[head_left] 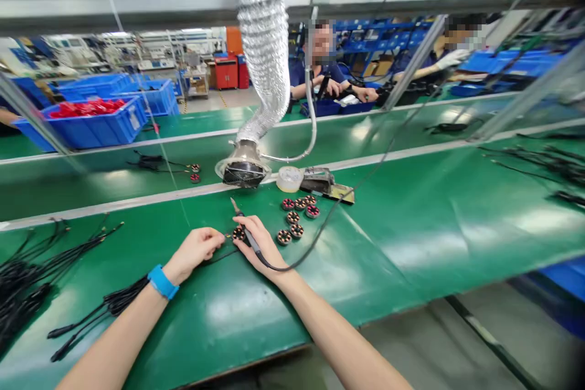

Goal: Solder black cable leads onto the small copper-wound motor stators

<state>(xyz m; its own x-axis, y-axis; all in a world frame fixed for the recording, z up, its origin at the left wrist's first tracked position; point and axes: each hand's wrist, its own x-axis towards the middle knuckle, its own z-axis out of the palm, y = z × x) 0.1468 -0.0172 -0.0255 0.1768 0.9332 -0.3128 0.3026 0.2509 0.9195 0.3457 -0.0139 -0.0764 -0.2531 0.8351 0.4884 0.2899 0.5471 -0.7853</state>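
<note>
My right hand (260, 244) is closed around a soldering iron (252, 242), its tip pointing up and away from me. The thumb and fingers of that hand also touch a small round motor stator (238, 233) with copper windings. Close on its left, my left hand (198, 250), with a blue band at the wrist, pinches the thin end of a black cable (225, 256) beside the stator. Exactly where wire and stator meet is too small to make out. More stators (293, 217) lie in a loose group right of my right hand.
A fume duct (262, 42) hangs over the green bench (365, 256), its hood just beyond my hands. Behind the stators sit a tape roll (289, 179) and a dark tool stand (317, 181). Black cable bundles (31, 280) lie left. Co-workers (320, 73) work across the line.
</note>
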